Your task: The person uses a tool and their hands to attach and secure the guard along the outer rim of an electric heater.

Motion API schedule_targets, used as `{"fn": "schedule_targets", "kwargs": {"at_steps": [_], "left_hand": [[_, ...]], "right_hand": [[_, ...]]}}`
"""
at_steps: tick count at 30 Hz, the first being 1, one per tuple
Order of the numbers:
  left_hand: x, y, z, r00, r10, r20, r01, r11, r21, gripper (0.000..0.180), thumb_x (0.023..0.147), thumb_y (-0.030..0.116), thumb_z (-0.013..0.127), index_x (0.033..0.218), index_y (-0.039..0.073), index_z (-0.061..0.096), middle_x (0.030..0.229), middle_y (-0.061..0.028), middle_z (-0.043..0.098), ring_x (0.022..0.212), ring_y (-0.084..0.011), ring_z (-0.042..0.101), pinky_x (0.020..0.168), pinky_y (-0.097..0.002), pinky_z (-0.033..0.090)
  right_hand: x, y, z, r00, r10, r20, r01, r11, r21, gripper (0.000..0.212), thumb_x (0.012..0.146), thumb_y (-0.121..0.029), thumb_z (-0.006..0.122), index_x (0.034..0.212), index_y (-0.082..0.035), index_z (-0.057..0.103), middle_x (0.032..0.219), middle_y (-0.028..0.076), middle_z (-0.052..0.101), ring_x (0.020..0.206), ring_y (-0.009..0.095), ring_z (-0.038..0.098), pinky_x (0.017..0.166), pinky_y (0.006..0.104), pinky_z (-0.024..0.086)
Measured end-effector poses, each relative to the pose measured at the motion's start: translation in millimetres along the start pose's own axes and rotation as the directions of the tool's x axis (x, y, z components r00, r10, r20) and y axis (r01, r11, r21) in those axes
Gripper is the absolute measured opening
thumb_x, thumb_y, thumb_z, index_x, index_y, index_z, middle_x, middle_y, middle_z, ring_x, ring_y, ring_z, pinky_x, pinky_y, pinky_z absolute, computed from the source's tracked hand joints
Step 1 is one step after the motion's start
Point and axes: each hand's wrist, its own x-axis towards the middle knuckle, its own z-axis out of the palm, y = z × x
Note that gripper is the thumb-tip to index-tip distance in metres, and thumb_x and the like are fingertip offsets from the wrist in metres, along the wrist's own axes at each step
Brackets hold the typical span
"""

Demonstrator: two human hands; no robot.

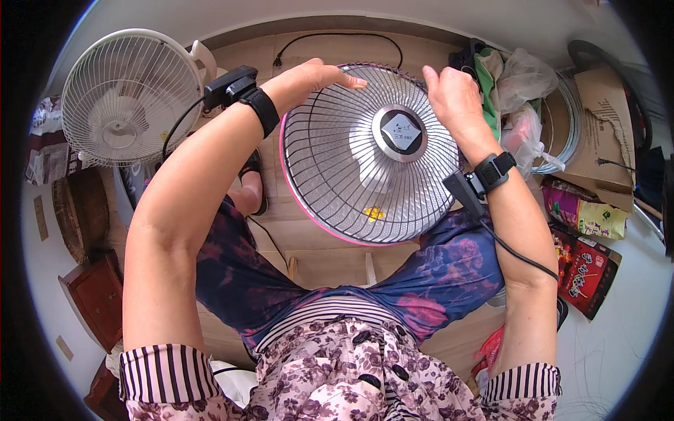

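Note:
A round dish-shaped electric heater (330, 179) stands tilted between my knees. It has a dark wire grille, a shiny silver dish, a pink rim and a round silver centre cap (400, 133) with a label. A small yellow sticker (375, 213) shows low on the dish. My left hand (319, 76) grips the rim at the upper left, its thumb laid over the grille and the other fingers mostly hidden. At the upper right, my right hand (456, 100) is closed at the rim with its thumb raised; its fingertips are hidden behind the edge.
A white fan (126, 98) with a wire cage stands at the far left. To the right lie plastic bags (523, 77), a wire coil (567, 126), a torn cardboard box (597, 133) and a red package (586, 270). A black cord (337, 35) runs along the floor by the wall.

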Motion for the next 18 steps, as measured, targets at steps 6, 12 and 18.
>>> {"fn": "schedule_targets", "kwargs": {"at_steps": [6, 12, 18], "left_hand": [[5, -5, 0, 0.998, 0.053, 0.024, -0.052, 0.998, -0.024, 0.106, 0.062, 0.06, 0.078, 0.136, -0.006, 0.04, 0.141, -0.0319, 0.035, 0.135, -0.0468, 0.028, 0.108, -0.0609, 0.021], [19, -13, 2, 0.998, 0.065, 0.01, -0.064, 0.997, -0.038, 0.101, 0.062, 0.057, 0.08, 0.13, -0.01, 0.047, 0.137, -0.0336, 0.04, 0.133, -0.0468, 0.033, 0.106, -0.0588, 0.024], [6, 2, 0, 0.998, 0.044, 0.053, -0.043, 0.999, -0.02, 0.096, 0.063, 0.055, 0.08, 0.127, -0.01, 0.05, 0.135, -0.0344, 0.043, 0.13, -0.0471, 0.037, 0.107, -0.0575, 0.025]], "right_hand": [[0, 7, 9, 0.992, 0.124, 0.011, -0.125, 0.979, 0.159, 0.029, 0.081, -0.024, 0.065, 0.081, 0.005, 0.068, 0.083, 0.028, 0.065, 0.084, 0.042, 0.065, 0.078, 0.0443, 0.053], [-5, 6, 18, 0.962, -0.233, -0.146, 0.247, 0.965, 0.09, 0.012, 0.078, -0.012, 0.067, 0.085, -0.002, 0.066, 0.082, 0.017, 0.063, 0.079, 0.035, 0.064, 0.073, 0.0428, 0.052], [-6, 19, 13, 0.855, -0.496, -0.149, 0.496, 0.867, -0.039, 0.008, 0.079, -0.004, 0.063, 0.086, -0.005, 0.064, 0.084, 0.013, 0.058, 0.079, 0.034, 0.063, 0.071, 0.0431, 0.052]]}}
